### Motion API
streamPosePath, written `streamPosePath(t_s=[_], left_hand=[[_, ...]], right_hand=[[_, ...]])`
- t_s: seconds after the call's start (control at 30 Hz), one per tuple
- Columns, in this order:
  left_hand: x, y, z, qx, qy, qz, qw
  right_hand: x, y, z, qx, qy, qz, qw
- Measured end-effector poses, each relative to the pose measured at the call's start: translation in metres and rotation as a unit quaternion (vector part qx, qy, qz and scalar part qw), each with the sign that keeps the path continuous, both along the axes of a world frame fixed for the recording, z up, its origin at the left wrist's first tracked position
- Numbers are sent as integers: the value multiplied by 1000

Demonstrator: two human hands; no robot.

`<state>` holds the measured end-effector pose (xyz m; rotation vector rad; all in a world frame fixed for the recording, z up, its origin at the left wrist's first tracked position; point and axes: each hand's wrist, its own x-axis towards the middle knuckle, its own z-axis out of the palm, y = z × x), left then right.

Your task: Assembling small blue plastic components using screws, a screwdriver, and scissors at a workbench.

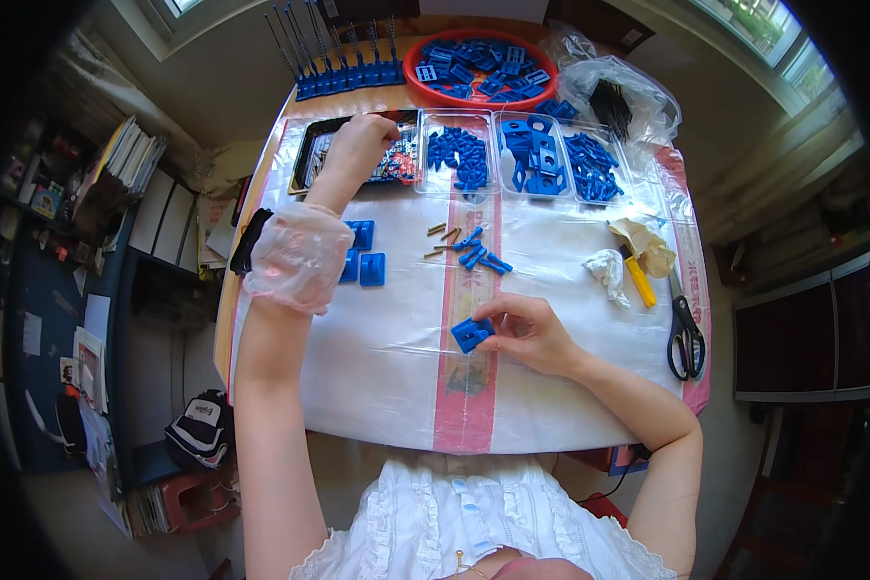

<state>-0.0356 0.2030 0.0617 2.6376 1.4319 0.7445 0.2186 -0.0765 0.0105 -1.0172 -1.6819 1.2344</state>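
Blue plastic piece (469, 335) in my right hand (534, 334), I had it pinched between thumb and fingertips, seen against the pink stripe (459, 416) of the white table cover (377, 377). It looked light and stiff, a small moulded block with a recess in the face I could see; I judged that a gentle pinch would do, though its smooth faces might slip and any thin edges might chip if squeezed hard. Its opposite outer sides seemed the best hold, leaving the recess clear. My left hand (356, 147) was over the black tray (309, 137), fingers curled down by the small parts (398, 164); I could not tell whether they gripped anything. Between my hands lay some brass-coloured pins (437, 229) and slim blue pieces (472, 256), and to their left flat blue pieces (372, 270) rested near the pale cuff (304, 259) on my left arm.
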Motion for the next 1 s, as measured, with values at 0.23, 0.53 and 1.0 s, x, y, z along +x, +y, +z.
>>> streamPosePath(t_s=[0.23, 0.53, 1.0], left_hand=[[27, 31, -28, -22, 83, -6, 996], [25, 52, -31, -42, 135, -35, 989], [34, 68, -43, -38, 175, -14, 984]], right_hand=[[4, -2, 7, -23, -17, 11, 1000], [2, -1, 10, -15, -26, 24, 999], [1, 1, 11, -9, -25, 29, 999]])
